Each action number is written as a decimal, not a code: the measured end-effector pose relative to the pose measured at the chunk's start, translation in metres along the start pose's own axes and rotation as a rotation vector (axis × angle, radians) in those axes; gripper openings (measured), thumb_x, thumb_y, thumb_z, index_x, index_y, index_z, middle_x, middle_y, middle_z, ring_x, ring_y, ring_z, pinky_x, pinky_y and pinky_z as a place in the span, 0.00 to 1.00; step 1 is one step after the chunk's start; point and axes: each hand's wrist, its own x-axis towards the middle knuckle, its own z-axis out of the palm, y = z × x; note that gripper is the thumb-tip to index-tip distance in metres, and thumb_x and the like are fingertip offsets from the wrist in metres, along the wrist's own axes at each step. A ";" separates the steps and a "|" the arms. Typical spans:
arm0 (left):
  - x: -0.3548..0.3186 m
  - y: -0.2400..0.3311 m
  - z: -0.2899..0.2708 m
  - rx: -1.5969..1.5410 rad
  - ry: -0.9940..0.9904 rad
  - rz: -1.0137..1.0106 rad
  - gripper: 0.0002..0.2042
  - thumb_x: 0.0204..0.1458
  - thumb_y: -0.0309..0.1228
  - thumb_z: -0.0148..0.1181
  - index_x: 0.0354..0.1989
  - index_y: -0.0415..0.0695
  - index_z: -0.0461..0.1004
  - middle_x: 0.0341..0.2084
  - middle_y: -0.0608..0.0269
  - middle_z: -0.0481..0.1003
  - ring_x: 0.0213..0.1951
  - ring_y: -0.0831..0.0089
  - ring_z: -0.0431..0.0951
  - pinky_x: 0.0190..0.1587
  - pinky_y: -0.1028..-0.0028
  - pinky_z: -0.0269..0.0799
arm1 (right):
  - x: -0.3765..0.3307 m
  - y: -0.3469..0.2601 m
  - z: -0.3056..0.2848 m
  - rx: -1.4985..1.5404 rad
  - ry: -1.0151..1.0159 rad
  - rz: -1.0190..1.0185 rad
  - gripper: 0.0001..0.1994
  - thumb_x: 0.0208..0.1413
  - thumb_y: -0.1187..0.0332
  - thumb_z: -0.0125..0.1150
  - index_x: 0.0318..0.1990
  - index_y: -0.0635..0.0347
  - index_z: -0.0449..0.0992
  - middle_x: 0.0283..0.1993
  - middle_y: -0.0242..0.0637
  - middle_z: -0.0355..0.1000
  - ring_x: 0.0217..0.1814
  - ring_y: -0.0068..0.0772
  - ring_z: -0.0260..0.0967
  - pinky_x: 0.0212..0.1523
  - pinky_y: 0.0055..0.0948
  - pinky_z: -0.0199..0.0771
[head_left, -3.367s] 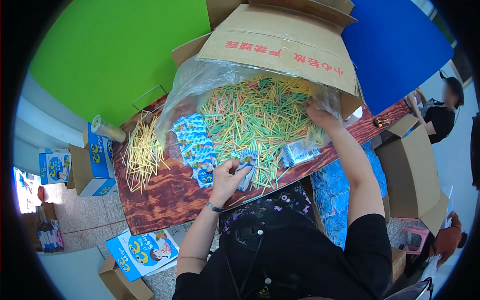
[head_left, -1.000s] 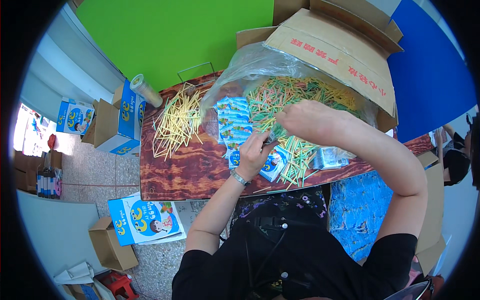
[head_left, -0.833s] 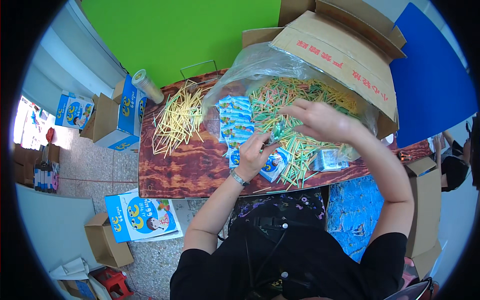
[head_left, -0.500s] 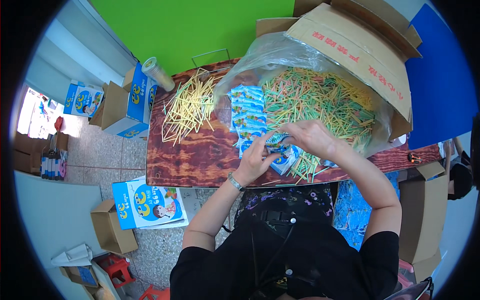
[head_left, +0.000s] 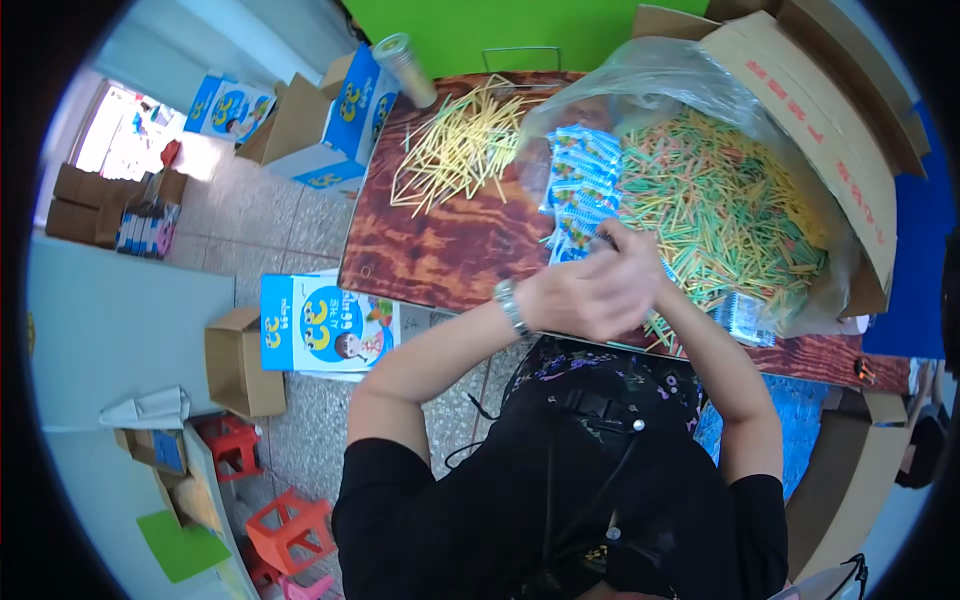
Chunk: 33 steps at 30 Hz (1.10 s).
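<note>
My left hand (head_left: 585,298), with a metal-band watch (head_left: 510,306) on its wrist, lies across in front of my right hand (head_left: 640,250) at the table's near edge. The left hand's fingers are curled and blurred, and they overlap the right hand. My right hand's fingers are bent over just beside a row of blue-and-white packets (head_left: 585,170). Whatever is between the hands is hidden. To their right, a pile of thin yellow, green and pink sticks (head_left: 725,200) fills a clear plastic bag (head_left: 650,75). One packet (head_left: 745,318) lies at the pile's near edge.
Loose pale-yellow sticks (head_left: 465,145) lie on the left of the wood-patterned table (head_left: 430,250), near a clear tube (head_left: 405,70). A large carton (head_left: 800,110) stands behind the bag. Blue printed boxes (head_left: 335,325) and red stools (head_left: 290,530) are to the left.
The view has shifted, so the table sits further right and higher. My hands have come together and overlap; the blue packet they held is out of sight. A packet now shows by the pile's near right edge.
</note>
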 end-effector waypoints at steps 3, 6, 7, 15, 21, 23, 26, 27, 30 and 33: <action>0.036 0.002 0.003 -0.070 -0.017 0.264 0.11 0.44 0.31 0.58 0.34 0.40 0.78 0.36 0.60 0.75 0.45 0.64 0.75 0.46 0.67 0.74 | 0.009 0.017 0.007 -0.092 0.019 0.025 0.08 0.53 0.68 0.61 0.38 0.58 0.72 0.26 0.48 0.74 0.29 0.52 0.74 0.31 0.43 0.73; 0.056 0.012 0.004 0.016 -0.009 0.474 0.10 0.44 0.32 0.55 0.30 0.38 0.77 0.34 0.58 0.75 0.45 0.65 0.73 0.44 0.67 0.72 | 0.011 0.015 -0.008 -0.094 -0.055 0.054 0.09 0.55 0.68 0.61 0.40 0.60 0.73 0.31 0.46 0.76 0.29 0.45 0.75 0.31 0.37 0.74; 0.059 0.016 0.007 0.007 0.000 0.484 0.10 0.44 0.32 0.55 0.30 0.38 0.77 0.34 0.58 0.75 0.45 0.65 0.73 0.44 0.67 0.72 | 0.012 0.009 -0.019 -0.097 -0.045 0.065 0.09 0.55 0.68 0.61 0.40 0.60 0.73 0.31 0.46 0.76 0.29 0.45 0.75 0.31 0.37 0.74; 0.043 0.038 0.041 -0.190 -0.203 0.528 0.13 0.42 0.36 0.53 0.26 0.38 0.77 0.29 0.57 0.73 0.39 0.65 0.75 0.38 0.67 0.70 | 0.005 -0.088 -0.106 0.257 -0.506 -0.365 0.09 0.55 0.67 0.58 0.42 0.57 0.79 0.39 0.38 0.77 0.43 0.39 0.73 0.46 0.37 0.71; 0.039 0.043 0.066 -0.858 -0.383 0.028 0.09 0.44 0.29 0.52 0.31 0.36 0.73 0.28 0.49 0.72 0.36 0.61 0.76 0.35 0.61 0.72 | -0.013 -0.101 -0.111 0.141 -0.379 -0.498 0.11 0.48 0.69 0.61 0.40 0.53 0.80 0.38 0.34 0.77 0.45 0.41 0.71 0.48 0.39 0.69; 0.040 0.042 0.068 -0.839 -0.362 0.031 0.09 0.44 0.29 0.52 0.31 0.37 0.74 0.28 0.50 0.73 0.35 0.61 0.76 0.35 0.62 0.71 | -0.017 -0.100 -0.109 0.111 -0.341 -0.504 0.11 0.46 0.69 0.62 0.40 0.53 0.80 0.37 0.34 0.77 0.44 0.40 0.70 0.47 0.38 0.69; 0.039 0.040 0.068 -0.806 -0.328 0.028 0.08 0.44 0.29 0.52 0.30 0.38 0.74 0.28 0.51 0.73 0.35 0.61 0.76 0.35 0.63 0.71 | -0.021 -0.096 -0.105 0.075 -0.236 -0.571 0.12 0.44 0.70 0.62 0.40 0.52 0.80 0.36 0.33 0.76 0.43 0.40 0.70 0.47 0.38 0.70; 0.039 0.040 0.068 -0.794 -0.317 0.026 0.08 0.44 0.29 0.53 0.30 0.38 0.74 0.28 0.52 0.73 0.35 0.62 0.76 0.35 0.63 0.71 | -0.021 -0.096 -0.106 0.072 -0.234 -0.576 0.13 0.44 0.70 0.62 0.40 0.53 0.80 0.36 0.33 0.76 0.43 0.40 0.70 0.47 0.38 0.70; 0.039 0.038 0.069 -0.757 -0.280 0.024 0.08 0.44 0.30 0.53 0.29 0.39 0.74 0.27 0.53 0.73 0.35 0.62 0.75 0.34 0.64 0.71 | -0.023 -0.097 -0.109 0.058 -0.231 -0.575 0.13 0.43 0.72 0.61 0.40 0.53 0.80 0.36 0.33 0.76 0.43 0.40 0.70 0.47 0.38 0.70; 0.036 0.036 0.069 -0.718 -0.244 0.016 0.07 0.44 0.30 0.53 0.28 0.40 0.74 0.27 0.54 0.73 0.34 0.62 0.75 0.34 0.65 0.71 | -0.024 -0.097 -0.113 0.068 -0.208 -0.569 0.13 0.44 0.74 0.61 0.39 0.53 0.80 0.36 0.34 0.77 0.42 0.40 0.71 0.47 0.38 0.71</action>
